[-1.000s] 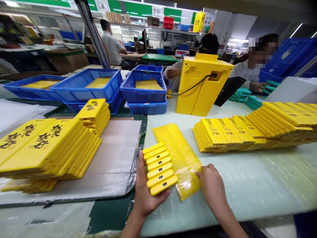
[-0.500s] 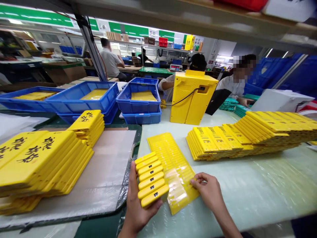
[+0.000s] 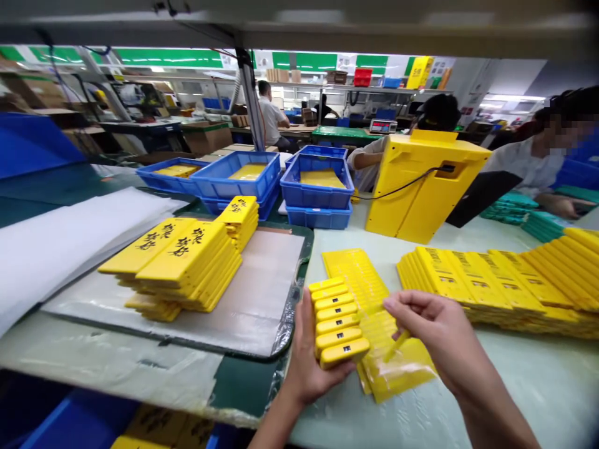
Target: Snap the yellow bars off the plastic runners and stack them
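My left hand (image 3: 306, 368) holds a stack of several narrow yellow blocks (image 3: 336, 324), each with a small dark port in its end. My right hand (image 3: 435, 327) is raised over a yellow sheet of moulded strips (image 3: 358, 284), its fingers pinching a thin yellow strip (image 3: 397, 346). The sheet's near end lies under clear plastic film (image 3: 397, 371) and is partly hidden by my right hand. Rows of overlapping yellow cases (image 3: 472, 280) stand to the right of my right hand. Yellow panels with black calligraphy (image 3: 180, 247) lie stacked to the left of my left hand.
Blue crates holding yellow pieces (image 3: 317, 187) stand beyond the bench. A tall yellow box with a black cable (image 3: 425, 187) stands on the bench. Nearby, a co-worker's hands (image 3: 556, 206) are at green items. Another person's arm (image 3: 367, 159) is behind the box.
My right hand has lifted off the yellow sheet and now pinches a thin strip. The left hand keeps its stack. The view has swung left, bringing in more of the left bench.
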Demonstrator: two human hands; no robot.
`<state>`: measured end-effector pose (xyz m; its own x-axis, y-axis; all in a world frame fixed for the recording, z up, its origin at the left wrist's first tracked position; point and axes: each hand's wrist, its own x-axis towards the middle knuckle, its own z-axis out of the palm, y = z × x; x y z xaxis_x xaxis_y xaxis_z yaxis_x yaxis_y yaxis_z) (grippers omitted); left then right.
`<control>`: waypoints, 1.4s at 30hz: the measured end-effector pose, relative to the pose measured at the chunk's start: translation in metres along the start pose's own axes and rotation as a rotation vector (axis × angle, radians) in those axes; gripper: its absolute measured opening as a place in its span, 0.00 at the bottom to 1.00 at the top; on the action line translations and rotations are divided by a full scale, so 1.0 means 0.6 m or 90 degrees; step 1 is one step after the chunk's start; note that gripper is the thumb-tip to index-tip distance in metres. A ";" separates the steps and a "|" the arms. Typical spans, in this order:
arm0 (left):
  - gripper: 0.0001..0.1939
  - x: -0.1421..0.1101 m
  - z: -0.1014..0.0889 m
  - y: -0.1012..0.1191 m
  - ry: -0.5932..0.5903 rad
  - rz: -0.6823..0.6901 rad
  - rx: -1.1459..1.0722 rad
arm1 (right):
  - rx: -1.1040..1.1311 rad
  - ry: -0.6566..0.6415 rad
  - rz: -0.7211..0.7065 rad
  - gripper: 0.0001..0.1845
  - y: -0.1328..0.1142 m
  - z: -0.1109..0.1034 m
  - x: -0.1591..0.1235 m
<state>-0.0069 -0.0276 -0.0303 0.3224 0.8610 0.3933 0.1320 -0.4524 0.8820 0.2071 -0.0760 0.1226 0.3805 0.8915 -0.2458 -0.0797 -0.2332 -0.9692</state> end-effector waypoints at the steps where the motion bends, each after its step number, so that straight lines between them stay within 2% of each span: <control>1: 0.69 0.000 0.002 0.002 -0.004 0.010 -0.002 | -0.015 -0.014 -0.007 0.28 -0.011 0.024 0.003; 4: 0.67 0.001 0.006 0.006 -0.018 0.032 -0.017 | -0.053 -0.018 -0.023 0.26 -0.028 0.072 0.012; 7: 0.68 0.003 0.009 0.010 -0.021 0.049 -0.027 | -0.104 0.008 -0.036 0.25 -0.034 0.090 0.015; 12: 0.68 0.003 0.009 0.018 -0.025 0.053 -0.044 | -0.211 0.003 -0.028 0.26 -0.043 0.099 0.014; 21: 0.67 0.006 0.014 0.018 -0.013 0.057 -0.049 | -0.297 -0.010 -0.051 0.24 -0.046 0.104 0.009; 25: 0.67 0.004 0.014 0.018 -0.012 0.042 -0.058 | -0.417 -0.029 -0.111 0.18 -0.047 0.106 0.015; 27: 0.67 0.003 0.014 0.020 -0.016 0.040 -0.062 | -0.525 -0.034 -0.123 0.13 -0.051 0.107 0.020; 30: 0.66 0.003 0.012 0.022 -0.017 0.049 -0.057 | -0.670 -0.054 -0.156 0.14 -0.064 0.091 0.028; 31: 0.66 0.003 0.011 0.022 -0.015 0.054 -0.053 | -0.666 -0.097 -0.167 0.15 -0.069 0.078 0.030; 33: 0.66 0.003 0.011 0.019 -0.009 0.068 -0.034 | -0.565 -0.202 -0.168 0.17 -0.076 0.045 0.035; 35: 0.66 0.003 0.011 0.014 -0.012 0.084 0.002 | -0.426 -0.264 -0.117 0.31 -0.079 0.010 0.039; 36: 0.66 0.002 0.011 0.011 -0.015 0.086 0.017 | -0.361 -0.257 -0.080 0.37 -0.078 -0.003 0.040; 38: 0.67 0.000 0.011 0.007 -0.019 0.089 0.032 | -0.239 -0.191 -0.030 0.38 -0.074 -0.014 0.041; 40: 0.67 -0.002 0.011 0.005 -0.023 0.098 0.041 | -0.141 -0.085 -0.036 0.36 -0.065 -0.005 0.038; 42: 0.63 -0.003 0.011 0.008 -0.026 0.099 0.033 | -0.085 -0.018 -0.058 0.33 -0.054 0.017 0.032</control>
<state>-0.0005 -0.0326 -0.0286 0.3804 0.7697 0.5127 0.1251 -0.5921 0.7961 0.2076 -0.0471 0.1490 0.3536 0.9216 -0.1600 0.0783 -0.1996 -0.9767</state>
